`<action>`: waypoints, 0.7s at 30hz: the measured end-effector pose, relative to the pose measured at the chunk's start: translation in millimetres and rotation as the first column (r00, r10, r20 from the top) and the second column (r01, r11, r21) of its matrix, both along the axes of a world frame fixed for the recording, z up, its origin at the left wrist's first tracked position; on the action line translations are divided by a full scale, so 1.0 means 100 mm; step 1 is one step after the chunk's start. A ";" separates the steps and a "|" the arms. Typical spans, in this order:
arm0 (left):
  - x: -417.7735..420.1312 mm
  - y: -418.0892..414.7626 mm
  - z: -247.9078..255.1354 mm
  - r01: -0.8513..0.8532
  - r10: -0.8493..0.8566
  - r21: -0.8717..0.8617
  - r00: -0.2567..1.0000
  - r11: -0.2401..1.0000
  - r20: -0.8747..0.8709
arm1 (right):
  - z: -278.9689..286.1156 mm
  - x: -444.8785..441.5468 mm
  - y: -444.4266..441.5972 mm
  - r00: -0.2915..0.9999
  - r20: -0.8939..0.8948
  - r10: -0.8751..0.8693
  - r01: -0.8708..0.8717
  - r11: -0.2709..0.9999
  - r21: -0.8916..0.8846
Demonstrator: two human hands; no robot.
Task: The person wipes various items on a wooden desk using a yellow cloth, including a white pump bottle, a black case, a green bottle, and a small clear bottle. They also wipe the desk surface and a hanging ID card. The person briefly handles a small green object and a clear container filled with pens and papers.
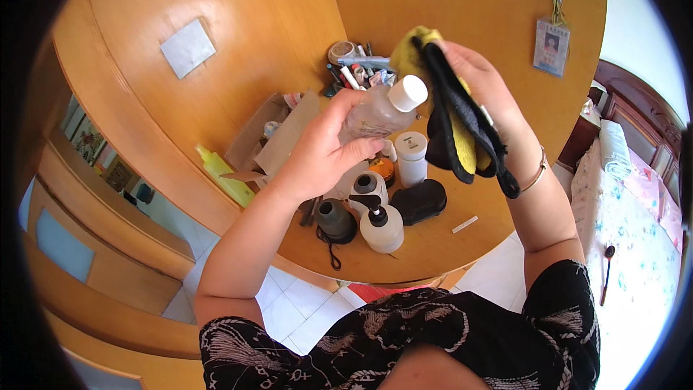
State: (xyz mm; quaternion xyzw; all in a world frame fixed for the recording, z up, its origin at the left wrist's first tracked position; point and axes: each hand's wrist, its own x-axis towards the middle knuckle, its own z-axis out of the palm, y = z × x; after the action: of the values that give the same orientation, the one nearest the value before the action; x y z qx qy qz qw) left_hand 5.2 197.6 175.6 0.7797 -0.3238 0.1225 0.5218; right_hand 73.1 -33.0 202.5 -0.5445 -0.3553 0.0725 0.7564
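My left hand [330,146] grips a clear plastic bottle [373,114] with a white cap, tilted above the wooden tabletop [433,254]. To its right, my right hand [482,76] holds a folded yellow and black cloth [449,114], which may be a glove, close beside the bottle's cap. Beneath the hands stand a white lidded jar [411,160], a pump bottle [383,230] with a black pump head, and a dark grey bottle-like container [334,219] with a cord. A black case [419,201] lies behind the pump bottle.
An open cardboard box [270,130] and a yellow-green bottle [226,176] are at the left. Pens and small items crowd a holder [357,73] in the back corner. A badge on cords [551,47] hangs at upper right. A bed [622,216] stands at the right.
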 end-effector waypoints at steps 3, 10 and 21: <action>0.01 0.02 0.01 0.025 -0.026 -0.058 0.999 0.998 -0.023 | 0.05 -0.12 -0.03 0.998 -0.011 -0.057 0.058 0.992 0.113; -0.05 -0.12 0.10 -0.158 0.137 0.157 0.981 0.975 0.139 | 0.01 -0.27 0.06 0.645 0.719 -0.259 0.358 0.933 0.015; -0.12 -0.37 0.00 -0.715 0.310 0.349 0.617 0.606 0.723 | -0.01 0.01 0.14 0.612 0.683 -0.398 0.680 0.706 -0.198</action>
State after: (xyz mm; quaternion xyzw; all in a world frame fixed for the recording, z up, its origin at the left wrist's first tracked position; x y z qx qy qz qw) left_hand -6.5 160.8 175.9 0.8829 -0.2370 0.4024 0.0479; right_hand 74.5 -18.6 201.5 -0.7763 -0.3602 -0.2616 0.4462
